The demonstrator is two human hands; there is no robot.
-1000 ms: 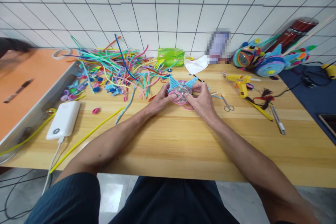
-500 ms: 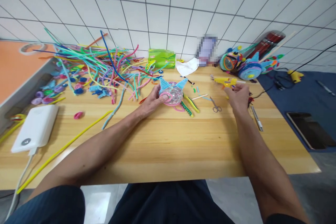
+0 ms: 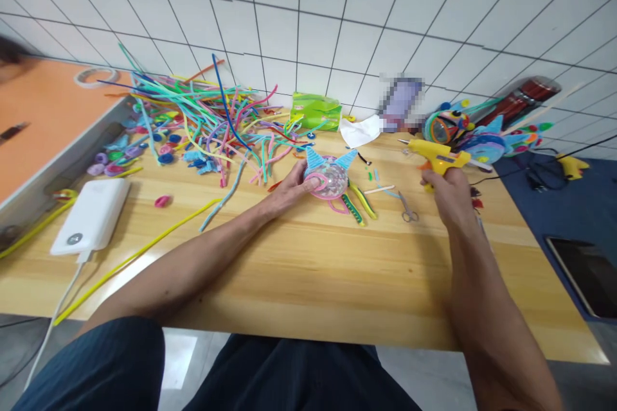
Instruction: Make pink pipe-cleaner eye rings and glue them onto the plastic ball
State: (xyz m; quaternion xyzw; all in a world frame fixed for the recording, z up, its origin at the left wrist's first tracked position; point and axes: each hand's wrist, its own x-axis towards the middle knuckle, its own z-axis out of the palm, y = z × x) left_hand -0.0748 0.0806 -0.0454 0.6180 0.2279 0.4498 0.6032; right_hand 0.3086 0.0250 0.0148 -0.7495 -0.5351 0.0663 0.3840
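We gripped the eared craft piece (image 3: 337, 181) over the surface (image 3: 328, 282), beside the pliers (image 3: 355, 210), with our left hand (image 3: 290, 190); our right hand (image 3: 449, 192) grasped the glue gun (image 3: 436, 155). Its nozzle (image 3: 403, 141), if hot, could have burned our left thumb (image 3: 311, 187) through careless aim.

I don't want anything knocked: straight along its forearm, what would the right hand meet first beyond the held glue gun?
The right hand would probably meet the colourful craft figure, though depth is unclear.

White tiled wall (image 3: 274, 19) behind pale wooden table (image 3: 337, 289); grey floor (image 3: 434, 376) below, bright patch (image 3: 179, 359).
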